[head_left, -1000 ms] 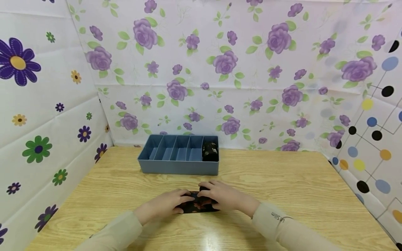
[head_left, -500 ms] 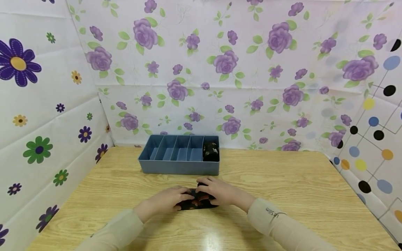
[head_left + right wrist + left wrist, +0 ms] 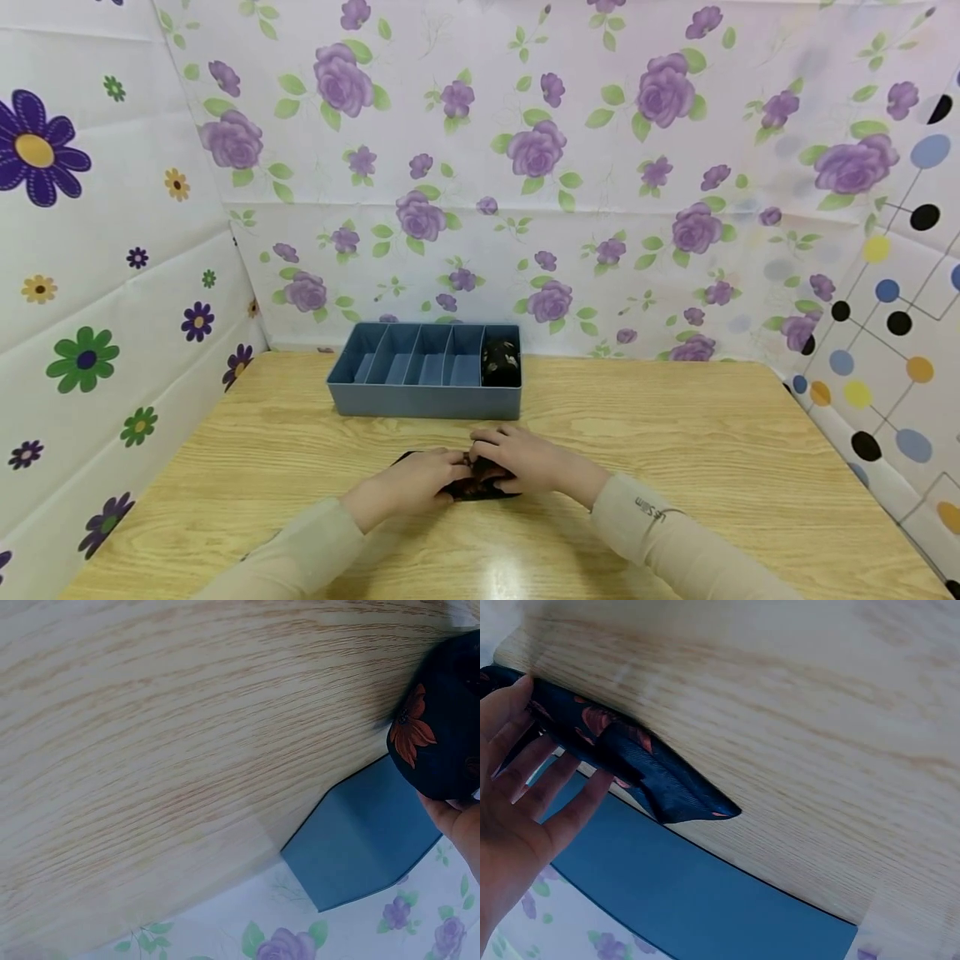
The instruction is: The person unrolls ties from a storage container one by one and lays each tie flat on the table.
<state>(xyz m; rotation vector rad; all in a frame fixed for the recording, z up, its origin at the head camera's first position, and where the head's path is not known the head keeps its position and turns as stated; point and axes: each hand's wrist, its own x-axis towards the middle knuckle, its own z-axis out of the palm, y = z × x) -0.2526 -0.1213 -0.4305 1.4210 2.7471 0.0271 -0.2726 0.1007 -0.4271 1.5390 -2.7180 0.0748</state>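
A dark necktie (image 3: 480, 492) with reddish-orange flowers lies on the table in front of the box, partly rolled up. My right hand (image 3: 528, 458) grips the rolled end; in the right wrist view the roll (image 3: 439, 720) shows its rounded side and an orange flower. My left hand (image 3: 416, 482) holds the flat part close beside the roll, thumb on one edge and fingers on the other. Past the fingers, in the left wrist view, the tie's pointed tip (image 3: 709, 810) sticks out with some of its plain lining turned up. Both hands hide much of the tie in the head view.
Behind the hands stands a blue-grey box (image 3: 427, 400) with several compartments. Its rightmost compartment holds a rolled dark patterned tie (image 3: 501, 360). Floral sheets (image 3: 465, 167) hang behind and beside the wooden table (image 3: 660, 433).
My left hand has slid right along the tie toward the roll, and the tie's end now shows behind it on the left. My right hand has shifted slightly away from me with the roll.
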